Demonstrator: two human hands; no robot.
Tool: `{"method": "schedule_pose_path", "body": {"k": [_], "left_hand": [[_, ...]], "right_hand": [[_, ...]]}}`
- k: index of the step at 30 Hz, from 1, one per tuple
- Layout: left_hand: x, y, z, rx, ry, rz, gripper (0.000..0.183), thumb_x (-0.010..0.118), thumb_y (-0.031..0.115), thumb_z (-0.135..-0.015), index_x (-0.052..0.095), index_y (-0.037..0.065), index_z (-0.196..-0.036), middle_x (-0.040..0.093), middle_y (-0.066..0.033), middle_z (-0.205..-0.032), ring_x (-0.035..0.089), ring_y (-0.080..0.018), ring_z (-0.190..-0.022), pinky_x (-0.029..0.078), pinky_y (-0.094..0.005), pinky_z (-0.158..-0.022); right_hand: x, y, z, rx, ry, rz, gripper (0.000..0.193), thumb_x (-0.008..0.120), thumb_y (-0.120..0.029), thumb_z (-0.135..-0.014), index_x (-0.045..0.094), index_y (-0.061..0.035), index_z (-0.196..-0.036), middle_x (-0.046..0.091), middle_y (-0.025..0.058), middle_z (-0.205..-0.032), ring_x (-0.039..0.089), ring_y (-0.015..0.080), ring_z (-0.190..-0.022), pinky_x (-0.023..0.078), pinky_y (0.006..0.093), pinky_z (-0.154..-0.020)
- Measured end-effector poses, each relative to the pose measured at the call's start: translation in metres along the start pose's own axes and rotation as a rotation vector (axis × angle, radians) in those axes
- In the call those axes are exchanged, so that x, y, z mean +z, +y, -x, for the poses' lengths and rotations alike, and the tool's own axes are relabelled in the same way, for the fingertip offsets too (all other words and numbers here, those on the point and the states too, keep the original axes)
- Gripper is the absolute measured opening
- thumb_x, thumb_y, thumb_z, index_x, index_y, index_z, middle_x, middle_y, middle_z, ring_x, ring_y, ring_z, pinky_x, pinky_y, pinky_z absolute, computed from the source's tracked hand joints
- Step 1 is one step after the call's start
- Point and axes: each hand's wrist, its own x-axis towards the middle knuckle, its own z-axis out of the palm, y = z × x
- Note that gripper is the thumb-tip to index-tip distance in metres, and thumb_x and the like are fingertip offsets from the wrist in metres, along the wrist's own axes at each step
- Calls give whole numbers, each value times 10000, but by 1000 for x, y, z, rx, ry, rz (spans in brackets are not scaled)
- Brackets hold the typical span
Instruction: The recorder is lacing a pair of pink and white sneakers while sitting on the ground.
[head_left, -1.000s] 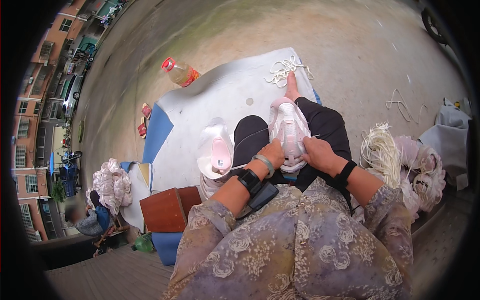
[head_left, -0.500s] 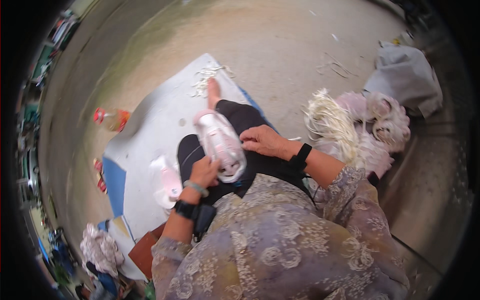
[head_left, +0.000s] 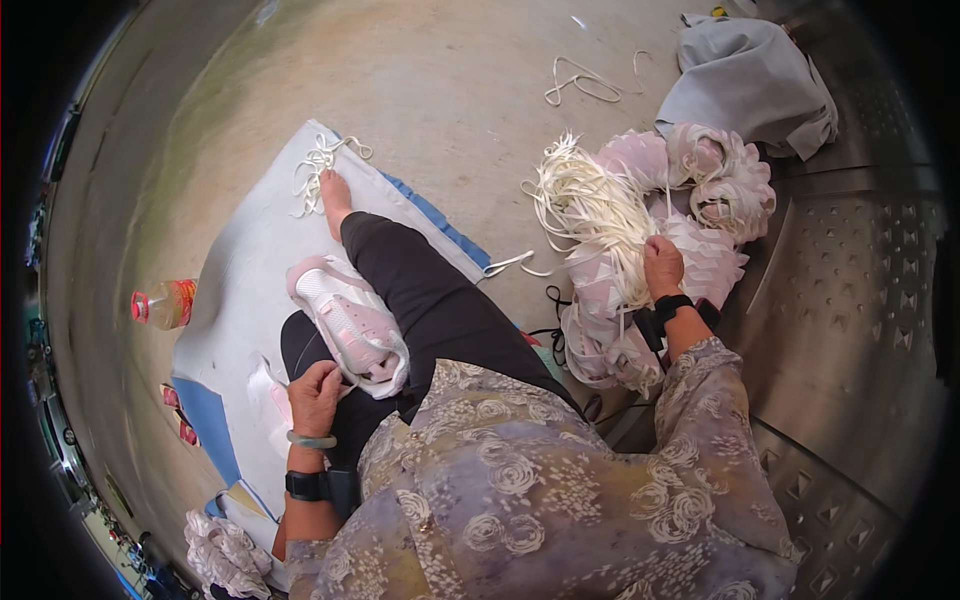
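A pink-and-white sneaker (head_left: 345,315) is rested across black trousers (head_left: 450,300), with the left hand (head_left: 315,397) held just beside its heel end, while the right hand (head_left: 663,267) is placed at a bundle of white laces (head_left: 592,205). More pink shoes (head_left: 700,240) are heaped around the laces, near a gray cloth (head_left: 740,90). A red-capped bottle (head_left: 168,304) is seen beside a pale sheet (head_left: 240,250), where a bare foot (head_left: 334,195) is stretched.

No lettering, number or sign was legible. The transparent bottle (head_left: 158,309), located at the left of the frame, carried a label (head_left: 183,298) printed in red and yellow. The label covered the part of the body away from the red cap (head_left: 139,306). Its print was too small and too blurred to be read.
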Motion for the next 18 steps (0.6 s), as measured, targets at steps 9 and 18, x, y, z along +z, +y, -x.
{"method": "schedule_pose_path", "body": {"k": [9,18], "left_hand": [[-5,8,9,70,-28,-57,84,554,35,-851,615,-12,-886,606,-15,-731,589,-81,-648,489,-208,-598],[-15,24,2,210,13,-238,85,584,29,-819,617,-17,-881,599,-41,-682,562,-102,-627,465,-235,-585]], "right_hand": [[-11,45,-8,46,-168,14,149,516,-146,-771,620,-120,-873,619,143,-840,588,330,-818,463,401,-697],[-3,62,6,122,-125,-13,212,553,-273,-757,609,-88,-843,625,153,-801,595,340,-780,466,398,-679]]}}
